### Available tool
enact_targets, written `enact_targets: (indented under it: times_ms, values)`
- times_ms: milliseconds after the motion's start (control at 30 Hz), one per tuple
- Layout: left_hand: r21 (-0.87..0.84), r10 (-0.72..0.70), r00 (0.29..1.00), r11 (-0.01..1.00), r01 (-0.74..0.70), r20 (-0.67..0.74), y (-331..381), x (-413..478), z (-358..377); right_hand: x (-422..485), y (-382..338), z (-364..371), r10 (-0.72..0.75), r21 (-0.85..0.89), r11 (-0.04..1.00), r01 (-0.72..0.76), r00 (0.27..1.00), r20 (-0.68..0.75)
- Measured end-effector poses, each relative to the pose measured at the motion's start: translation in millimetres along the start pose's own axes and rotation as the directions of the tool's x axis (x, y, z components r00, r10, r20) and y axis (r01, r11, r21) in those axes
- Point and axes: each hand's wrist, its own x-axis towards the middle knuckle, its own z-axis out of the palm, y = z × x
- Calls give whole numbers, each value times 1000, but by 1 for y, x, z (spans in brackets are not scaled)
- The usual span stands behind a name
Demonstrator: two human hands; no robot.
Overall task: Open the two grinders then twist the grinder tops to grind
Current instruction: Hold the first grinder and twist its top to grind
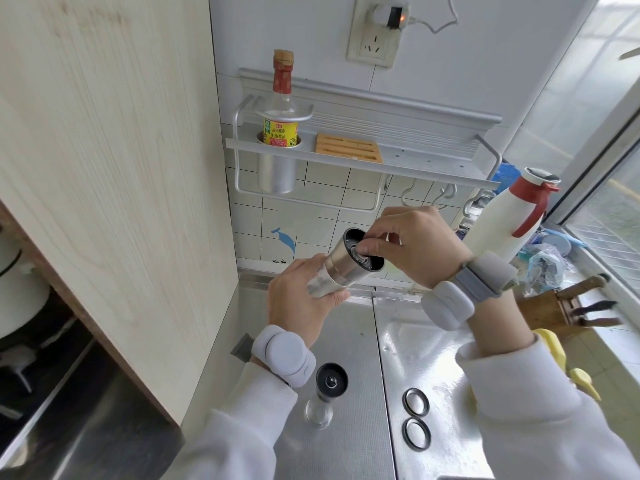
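Note:
My left hand (pixel 300 296) grips the clear lower body of a steel grinder (pixel 346 266), held tilted above the counter with its black top end pointing up and to the right. The thumb and fingers of my right hand (pixel 417 245) pinch the small knob at the middle of that black top. A second grinder (pixel 325 393) with a black top and a clear glass body stands upright on the steel counter below my left wrist. Two black rings (pixel 416 419) lie flat on the counter to its right.
A wall rack (pixel 381 157) holds a sauce bottle (pixel 281 112) and a wooden block. A white jug with a red handle (pixel 509 223) stands at the right, near a knife block (pixel 568 306), bags and the window. A wooden panel (pixel 104 185) walls off the left.

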Motion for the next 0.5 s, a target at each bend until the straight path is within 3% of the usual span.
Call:
enact_targets:
  times_ms: [300, 500]
  values:
    - [-16, -7, 1000, 1000, 6, -8, -3, 2, -1, -3, 4, -3, -12, 35, 999, 13, 999, -44]
    - [-13, -17, 1000, 1000, 17, -12, -2, 2, -1, -1, 4, -4, -35, 66, 997, 32, 998, 42]
